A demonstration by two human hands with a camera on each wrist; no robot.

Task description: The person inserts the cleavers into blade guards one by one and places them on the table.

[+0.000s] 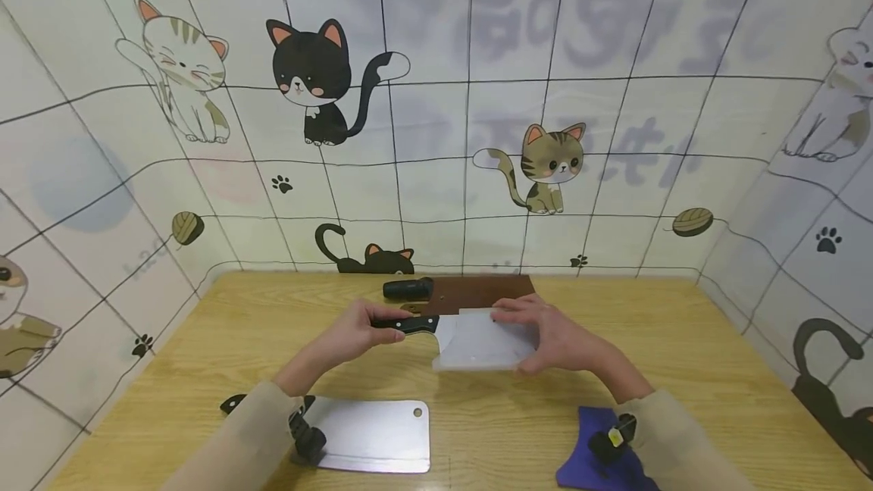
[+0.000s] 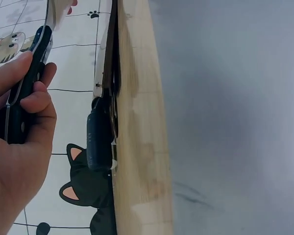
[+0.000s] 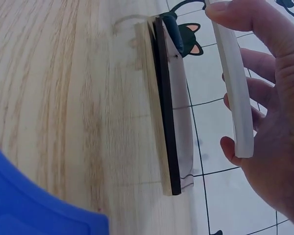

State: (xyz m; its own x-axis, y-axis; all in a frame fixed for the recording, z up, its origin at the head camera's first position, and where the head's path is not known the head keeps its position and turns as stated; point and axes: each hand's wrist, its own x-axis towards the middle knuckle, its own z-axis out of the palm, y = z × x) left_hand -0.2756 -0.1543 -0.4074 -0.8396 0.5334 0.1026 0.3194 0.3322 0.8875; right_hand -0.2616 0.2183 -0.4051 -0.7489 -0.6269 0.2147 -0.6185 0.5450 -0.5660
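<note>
My left hand (image 1: 353, 330) grips the black riveted handle of a kitchen knife (image 1: 419, 324), held just above the table. A milky white blade cover (image 1: 487, 343) lies over most of the knife's blade; only the part by the handle shows bare. At its far end, my right hand (image 1: 558, 336) grips the cover, thumb on the near edge and fingers on the far edge. The right wrist view shows the cover's white edge (image 3: 237, 98) between thumb and fingers. Below my left forearm lies a shiny cleaver (image 1: 382, 434), its handle partly hidden by the sleeve.
At the back of the wooden table (image 1: 627, 339), a flat brown piece (image 1: 477, 290) with a black handle (image 1: 405, 290) lies near the wall. A blue-purple curved piece (image 1: 593, 442) sits partly under my right sleeve. A cat-print cloth wall (image 1: 436, 135) closes off the back and sides.
</note>
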